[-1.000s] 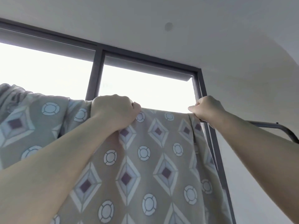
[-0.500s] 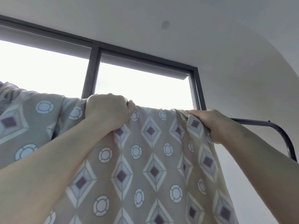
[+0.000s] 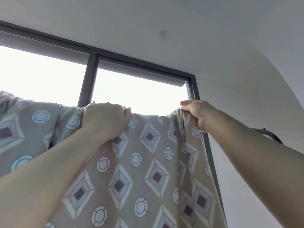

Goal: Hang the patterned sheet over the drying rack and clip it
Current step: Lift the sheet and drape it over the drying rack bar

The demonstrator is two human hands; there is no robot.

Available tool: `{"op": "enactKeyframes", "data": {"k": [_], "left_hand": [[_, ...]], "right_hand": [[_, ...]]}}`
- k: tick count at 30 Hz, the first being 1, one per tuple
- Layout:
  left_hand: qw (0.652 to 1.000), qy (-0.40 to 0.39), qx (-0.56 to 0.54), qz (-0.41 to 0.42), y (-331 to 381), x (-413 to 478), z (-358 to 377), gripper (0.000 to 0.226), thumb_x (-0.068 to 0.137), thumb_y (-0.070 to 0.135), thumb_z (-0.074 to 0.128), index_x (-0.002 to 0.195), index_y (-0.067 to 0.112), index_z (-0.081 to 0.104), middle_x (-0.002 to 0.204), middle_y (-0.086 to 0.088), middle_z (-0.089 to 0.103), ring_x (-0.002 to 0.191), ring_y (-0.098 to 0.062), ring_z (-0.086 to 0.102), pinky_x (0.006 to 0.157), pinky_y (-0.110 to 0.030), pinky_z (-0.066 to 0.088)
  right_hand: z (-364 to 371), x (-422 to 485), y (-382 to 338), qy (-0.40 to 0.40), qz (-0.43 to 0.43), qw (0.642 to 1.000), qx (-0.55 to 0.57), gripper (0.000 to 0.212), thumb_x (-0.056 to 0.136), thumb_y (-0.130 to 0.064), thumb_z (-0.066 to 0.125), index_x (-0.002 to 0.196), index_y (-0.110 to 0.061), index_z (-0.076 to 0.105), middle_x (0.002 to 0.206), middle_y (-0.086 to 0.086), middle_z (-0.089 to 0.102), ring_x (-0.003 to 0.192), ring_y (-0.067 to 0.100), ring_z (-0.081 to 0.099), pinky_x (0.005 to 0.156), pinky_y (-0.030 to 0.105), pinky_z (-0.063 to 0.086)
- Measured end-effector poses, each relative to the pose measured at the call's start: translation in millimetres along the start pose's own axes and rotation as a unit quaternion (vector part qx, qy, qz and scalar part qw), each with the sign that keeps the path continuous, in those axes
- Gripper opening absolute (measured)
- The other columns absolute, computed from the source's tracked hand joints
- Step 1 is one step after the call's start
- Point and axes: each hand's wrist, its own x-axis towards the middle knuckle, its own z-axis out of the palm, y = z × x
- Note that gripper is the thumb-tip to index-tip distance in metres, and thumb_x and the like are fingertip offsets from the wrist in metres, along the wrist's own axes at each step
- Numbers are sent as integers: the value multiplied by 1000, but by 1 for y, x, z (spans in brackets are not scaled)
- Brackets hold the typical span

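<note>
The sheet (image 3: 148,162) covers the rack (image 3: 271,136) but for its right end; left and bottom edges crop the sheet.

Dark-framed window (image 3: 92,76) bright behind; white ceiling (image 3: 181,17) bears round fixture (image 3: 163,34).

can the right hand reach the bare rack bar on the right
Probably yes, once it lets go: the right hand grips the sheet, and nothing blocks the bare rack bar beside it.

It looks like a room in a home. A tan bedsheet printed with diamonds and rings (image 3: 139,162) hangs beside a dark curved metal rack bar (image 3: 271,135), before a dark grey-framed window (image 3: 88,76) of 2 panes, under a white plastered ceiling (image 3: 164,14).
</note>
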Motion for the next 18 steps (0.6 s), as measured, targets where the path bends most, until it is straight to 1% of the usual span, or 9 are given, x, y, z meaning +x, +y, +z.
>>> {"op": "enactKeyframes", "data": {"k": [1,3,5,7,9,11,13,15,18], "left_hand": [[1000,1,-3,2,0,0,-2,50,99,38,20,83,17,63,56,6,37,66,-20,45,69,-30,31],[1000,6,-8,6,-3,-1,-4,49,99,39,19,78,20,58,57,6,37,66,-20,46,66,-29,31],[1000,10,-15,9,-5,-1,-3,44,99,40,18,72,22,48,57,5,37,67,-21,47,66,-29,32],[1000,9,-23,8,-3,-1,-1,44,98,40,18,71,21,47,57,5,38,67,-21,48,68,-30,33],[1000,12,-26,9,-1,-1,1,46,98,40,19,73,20,52,57,5,40,67,-20,49,70,-30,32],[1000,18,-21,13,0,0,2,50,97,40,20,78,18,60,58,5,44,67,-20,51,69,-30,31],[999,29,-12,20,0,-1,2,50,97,40,21,83,18,64,61,3,50,68,-21,53,68,-30,30],[999,34,-3,25,-1,-2,2,50,97,40,22,87,19,66,63,2,52,69,-21,53,69,-30,28],[999,28,3,36,-4,-4,0,47,97,41,21,82,20,61,56,6,43,66,-19,47,70,-30,27]], "right_hand": [[-3,4,3,59,-38,997,-36,22,90,4,51,94,-13,65,79,5,61,62,15,56,57,25,47],[-16,11,12,164,-97,965,-180,27,88,2,51,104,-15,65,97,5,65,77,20,58,64,23,44],[-27,13,21,186,-94,926,-316,27,87,1,48,102,-13,65,110,9,65,92,27,58,74,23,40],[-27,13,27,178,-86,902,-383,26,86,0,45,98,-10,66,110,13,64,96,30,56,78,27,40],[-18,10,26,189,-124,875,-429,22,88,-9,47,97,-15,66,110,9,61,102,29,53,81,31,38],[-7,4,23,155,-185,847,-473,20,92,-23,48,95,-17,66,103,3,59,103,25,49,86,35,33],[7,-2,22,30,-211,867,-450,36,95,-34,44,87,-7,66,91,7,65,94,27,55,88,35,34],[19,-8,25,-94,-194,884,-416,48,96,-42,39,83,-3,65,95,12,69,96,33,61,95,40,41],[24,-8,29,-97,-194,869,-445,45,97,-49,31,88,-20,64,105,2,68,99,23,58,105,47,34]]}}
